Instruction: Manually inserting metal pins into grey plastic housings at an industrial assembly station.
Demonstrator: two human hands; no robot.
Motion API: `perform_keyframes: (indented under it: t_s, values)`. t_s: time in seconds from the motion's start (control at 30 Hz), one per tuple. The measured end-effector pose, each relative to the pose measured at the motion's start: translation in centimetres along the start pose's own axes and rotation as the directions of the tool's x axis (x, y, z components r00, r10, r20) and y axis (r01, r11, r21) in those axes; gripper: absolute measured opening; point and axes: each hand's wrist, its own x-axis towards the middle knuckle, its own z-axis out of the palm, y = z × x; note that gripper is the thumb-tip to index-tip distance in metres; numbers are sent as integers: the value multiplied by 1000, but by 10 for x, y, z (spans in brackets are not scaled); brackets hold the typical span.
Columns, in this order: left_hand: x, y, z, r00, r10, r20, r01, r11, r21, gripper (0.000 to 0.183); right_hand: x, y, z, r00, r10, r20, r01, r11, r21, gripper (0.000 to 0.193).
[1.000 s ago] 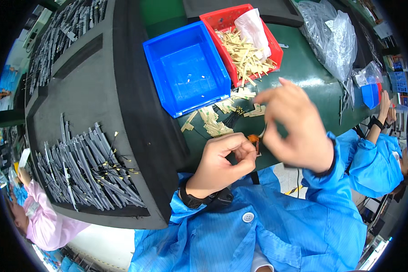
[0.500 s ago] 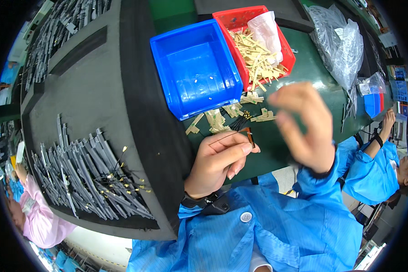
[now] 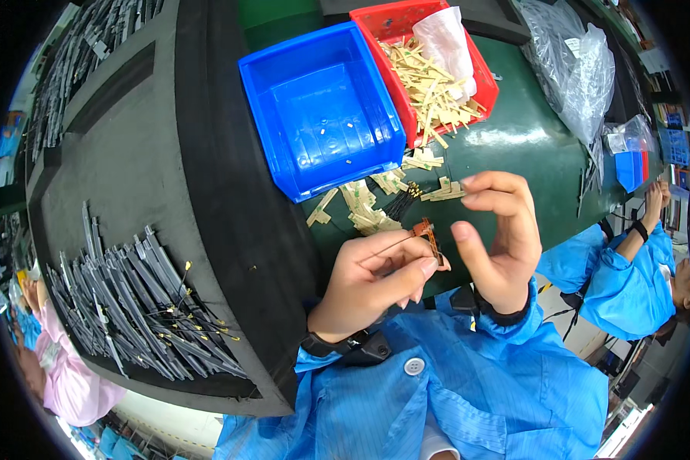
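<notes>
Between the thumb and fingers of my left hand (image 3: 368,284) is a small orange-brown flexible circuit strip (image 3: 425,231) with a thin dark wire trailing back over the fingers. Its lower end is hidden by the fingertips. My right hand (image 3: 504,241) is raised just right of the strip, fingers curved and apart, with nothing visible in it. Beyond both hands, cream paper-backed adhesive strips (image 3: 361,201) lie on the green table (image 3: 506,149). Among them is a bunch of thin black cables (image 3: 401,203) with gold-coloured ends.
A blue bin (image 3: 258,123) with a few tiny scraps and a red bin (image 3: 489,90) of cream strips stand behind. On the left, a black foam tray (image 3: 130,165) holds many dark strips (image 3: 138,299). Clear plastic bags (image 3: 571,73) lie far right. Co-workers sit either side.
My right hand has come down and closer to my left hand, its fingers still apart. The circuit strip in my left hand has tilted and shows more of its orange-brown side.
</notes>
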Motion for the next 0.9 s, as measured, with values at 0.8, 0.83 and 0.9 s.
perform_keyframes:
  t_s: [0.8,0.83,0.9]
  values:
    - [0,-4,6,981,179,-72,-168,976,137,39,10,-4,-33,844,250,474,-420,858,295,5]
    - [2,-6,8,962,249,-112,-222,952,211,35,10,-4,-35,798,245,550,-460,838,293,6]
    - [4,-9,6,964,258,-63,-230,931,284,29,10,-6,-32,792,223,569,-423,872,247,6]
